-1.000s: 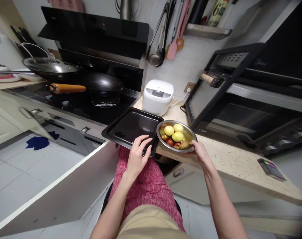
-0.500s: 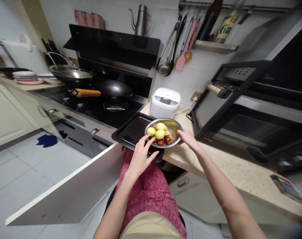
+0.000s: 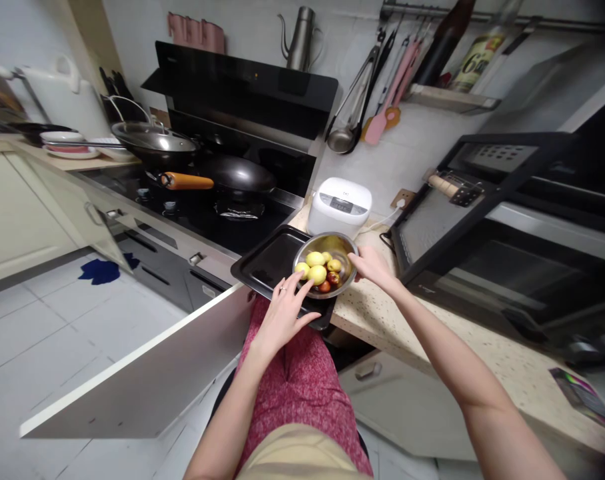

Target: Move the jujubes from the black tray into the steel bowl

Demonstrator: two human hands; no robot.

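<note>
A round metal bowl (image 3: 343, 252) is tilted toward my left over a black baking tray (image 3: 267, 257). My right hand (image 3: 375, 268) is closed on the bowl's right rim. Inside the bowl, several yellow fruits that look like lemons (image 3: 317, 274) and a few small reddish fruits (image 3: 324, 287) have gathered at the lower left side. My left hand (image 3: 283, 312) is at the near left rim, palm down, its fingers spread and the thumb apart. Its fingertips reach the rim beside the yellow fruits; whether they touch a fruit I cannot tell.
Behind the bowl stands a white rice cooker (image 3: 340, 205). A wok with an orange handle (image 3: 187, 181) and a lidded pan (image 3: 155, 141) are on the stove. An oven (image 3: 532, 267) is at right. A cabinet door (image 3: 142, 373) hangs open at lower left.
The bowl has tipped further to the left, with its right side raised by my right hand. The fruits have shifted slightly inside. My left hand stays by the rim.
</note>
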